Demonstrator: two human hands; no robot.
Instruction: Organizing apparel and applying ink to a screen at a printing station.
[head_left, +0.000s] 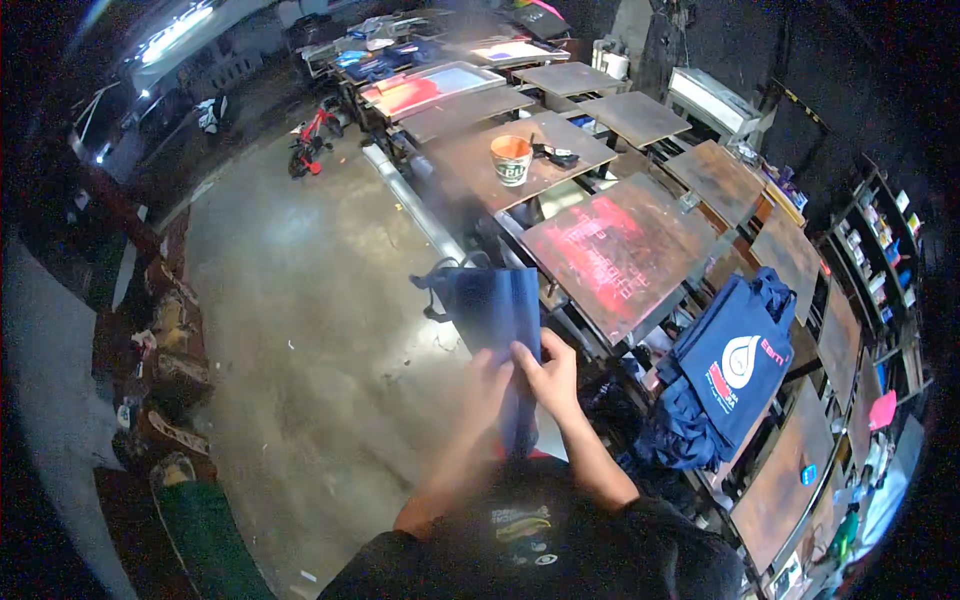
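Your right hand [552,375] pinches the blue bag [490,300] by its right edge; your left hand [487,380] is beside it, too blurred to tell its grip. Even tension should keep the cloth flat. Floor [320,270] spreads left of your hands, printed bags [735,345] lie right, a red-stained tabletop [672,228] ahead-right, a bucket [511,165] beyond.

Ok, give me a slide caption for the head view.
Right hand gripping a navy bag, blurred left hand against it, beside rows of stained boards.
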